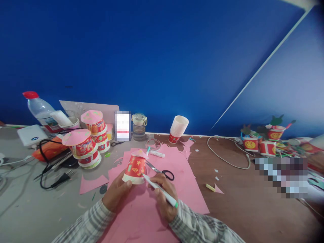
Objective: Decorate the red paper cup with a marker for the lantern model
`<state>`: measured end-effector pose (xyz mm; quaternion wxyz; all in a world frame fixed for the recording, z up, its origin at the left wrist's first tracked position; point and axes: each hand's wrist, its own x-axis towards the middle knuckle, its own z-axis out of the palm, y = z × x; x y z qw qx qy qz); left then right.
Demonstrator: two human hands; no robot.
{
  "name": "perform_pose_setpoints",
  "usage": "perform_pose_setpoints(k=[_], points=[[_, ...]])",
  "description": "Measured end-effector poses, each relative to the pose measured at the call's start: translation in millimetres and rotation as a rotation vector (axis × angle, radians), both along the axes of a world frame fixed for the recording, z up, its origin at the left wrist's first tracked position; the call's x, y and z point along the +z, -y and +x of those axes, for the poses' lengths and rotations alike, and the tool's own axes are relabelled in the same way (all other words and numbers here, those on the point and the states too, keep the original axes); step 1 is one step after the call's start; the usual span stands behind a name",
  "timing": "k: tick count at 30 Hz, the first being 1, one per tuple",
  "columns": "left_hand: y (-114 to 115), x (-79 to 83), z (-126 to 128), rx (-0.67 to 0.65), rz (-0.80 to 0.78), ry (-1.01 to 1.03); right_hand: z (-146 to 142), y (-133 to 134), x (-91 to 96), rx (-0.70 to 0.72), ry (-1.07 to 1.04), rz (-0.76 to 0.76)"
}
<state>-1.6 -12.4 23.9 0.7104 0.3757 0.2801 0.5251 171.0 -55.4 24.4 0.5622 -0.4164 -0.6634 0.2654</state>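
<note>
My left hand [116, 191] grips an upside-down red paper cup [136, 166] from its left side, near the white rim. On top of the cup sits a small pink paper cone [139, 154]. In my right hand [164, 195] is a white marker [163, 193] with a green end, its tip at the cup's lower right side. Just behind the right hand lie scissors [168, 174] with black handles on pink paper sheets [187, 195]. Another white marker [157, 154] rests on the paper behind the cup.
Stacked red cups with pink cone tops [77, 138] stand at left near a large bottle [42, 108] and a black plug cable [60, 179]. A glass jar [139, 126], a leaning cup stack [178, 128] and a white cable [227, 158] line the blue wall. Decorated cups [250, 143] crowd the right.
</note>
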Motion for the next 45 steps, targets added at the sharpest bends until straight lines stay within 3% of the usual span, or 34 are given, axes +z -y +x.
perform_pose_setpoints(k=[21,45], points=[[-0.5,0.5,1.4,0.060,-0.057,0.074,-2.0,1.7,3.0,0.052,-0.014,0.046],[-1.3,-3.2,-0.9,0.016,-0.055,0.126,-3.5,1.1,2.1,0.046,0.026,0.057]])
